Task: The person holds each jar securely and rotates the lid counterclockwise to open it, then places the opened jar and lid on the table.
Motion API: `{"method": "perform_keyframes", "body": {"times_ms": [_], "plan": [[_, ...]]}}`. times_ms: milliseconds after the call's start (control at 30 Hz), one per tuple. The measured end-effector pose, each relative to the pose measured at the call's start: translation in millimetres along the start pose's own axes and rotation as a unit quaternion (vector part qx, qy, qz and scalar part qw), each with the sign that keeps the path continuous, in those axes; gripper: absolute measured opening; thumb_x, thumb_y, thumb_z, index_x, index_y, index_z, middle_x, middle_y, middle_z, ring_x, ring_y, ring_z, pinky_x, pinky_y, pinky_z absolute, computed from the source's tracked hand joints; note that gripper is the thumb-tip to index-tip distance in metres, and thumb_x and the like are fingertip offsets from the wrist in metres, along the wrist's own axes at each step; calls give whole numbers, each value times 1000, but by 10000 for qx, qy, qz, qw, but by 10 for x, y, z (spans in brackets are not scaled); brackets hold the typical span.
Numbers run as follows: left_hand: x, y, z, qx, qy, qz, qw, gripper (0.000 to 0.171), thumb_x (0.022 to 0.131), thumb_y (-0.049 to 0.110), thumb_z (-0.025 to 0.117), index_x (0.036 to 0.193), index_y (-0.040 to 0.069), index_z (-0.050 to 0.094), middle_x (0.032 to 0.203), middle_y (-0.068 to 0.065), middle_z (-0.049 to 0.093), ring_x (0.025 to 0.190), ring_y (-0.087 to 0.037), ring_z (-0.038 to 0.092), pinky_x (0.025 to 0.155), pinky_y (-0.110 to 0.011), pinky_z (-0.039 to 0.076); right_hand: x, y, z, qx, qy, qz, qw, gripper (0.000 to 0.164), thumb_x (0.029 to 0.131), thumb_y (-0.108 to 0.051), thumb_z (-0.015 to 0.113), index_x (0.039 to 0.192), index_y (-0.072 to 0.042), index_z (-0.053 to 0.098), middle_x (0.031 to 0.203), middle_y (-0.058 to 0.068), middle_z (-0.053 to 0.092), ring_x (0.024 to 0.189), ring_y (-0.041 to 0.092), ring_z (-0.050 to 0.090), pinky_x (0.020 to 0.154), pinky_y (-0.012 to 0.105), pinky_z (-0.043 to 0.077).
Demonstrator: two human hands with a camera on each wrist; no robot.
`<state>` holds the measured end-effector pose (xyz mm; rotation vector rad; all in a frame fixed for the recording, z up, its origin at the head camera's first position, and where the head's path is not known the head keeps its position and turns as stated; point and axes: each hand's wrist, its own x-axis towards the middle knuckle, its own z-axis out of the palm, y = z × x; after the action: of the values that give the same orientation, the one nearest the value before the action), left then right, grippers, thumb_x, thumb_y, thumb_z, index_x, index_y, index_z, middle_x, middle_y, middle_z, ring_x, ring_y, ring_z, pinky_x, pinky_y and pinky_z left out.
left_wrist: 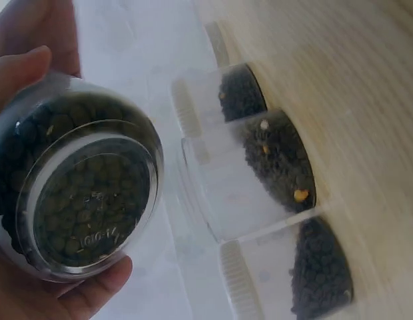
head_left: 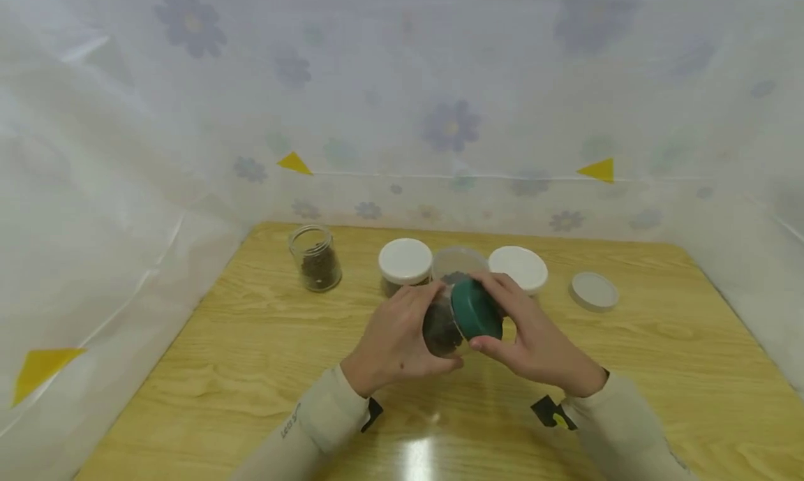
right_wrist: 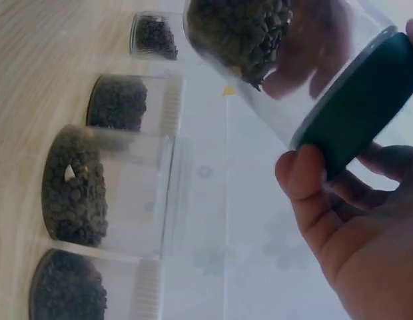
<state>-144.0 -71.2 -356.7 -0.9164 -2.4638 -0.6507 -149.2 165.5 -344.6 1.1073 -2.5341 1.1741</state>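
A clear jar [head_left: 442,329] with dark pellets inside is held tilted above the table, its green lid [head_left: 475,308] pointing up and to the right. My left hand [head_left: 391,336] grips the jar's body; the jar's base [left_wrist: 93,207] faces the left wrist camera. Fingers and thumb of my right hand [head_left: 543,338] are curled round the green lid, which sits on the jar's mouth. Just behind the hands stands a clear tub without a lid [head_left: 460,259]. Dark pellets and a few pale and yellow bits [left_wrist: 300,195] lie in that tub.
Two white-lidded tubs, one left [head_left: 405,259] and one right [head_left: 518,268], flank the lidless tub and hold dark pellets. A lidless glass jar [head_left: 319,270] stands farther left, part full. At right lies a loose whitish lid [head_left: 593,290]. Flower-patterned sheeting [head_left: 377,118] encloses the table.
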Motion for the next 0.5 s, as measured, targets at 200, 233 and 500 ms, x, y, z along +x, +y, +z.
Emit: {"method": "perform_keyframes", "body": {"times_ms": [200,233,500], "plan": [[7,-1,30,-158,63,-108,9998,95,63,50,88,139,9,49,128,-3,62,115,-18,61,91,-35,56,20,-47,-29,-80,-66,62,9999,81,89,-21,75,156,-24,28,138,4,46,96,6,52,75,24,52],[5,-2,40,-146,79,-104,9998,94,64,50,88,139,9,49,128,-3,62,115,-17,61,90,-34,56,22,-45,-35,-104,-73,112,9999,80,89,-22,74,155,-23,29,138,4,47,96,6,52,74,25,52],[20,-6,72,-122,178,-81,9997,96,64,48,88,140,6,48,127,-4,62,115,-19,61,93,-37,55,-17,-81,-110,-389,-148,937,9947,60,101,-30,57,155,-18,33,140,11,52,98,16,62,72,27,53]]}}
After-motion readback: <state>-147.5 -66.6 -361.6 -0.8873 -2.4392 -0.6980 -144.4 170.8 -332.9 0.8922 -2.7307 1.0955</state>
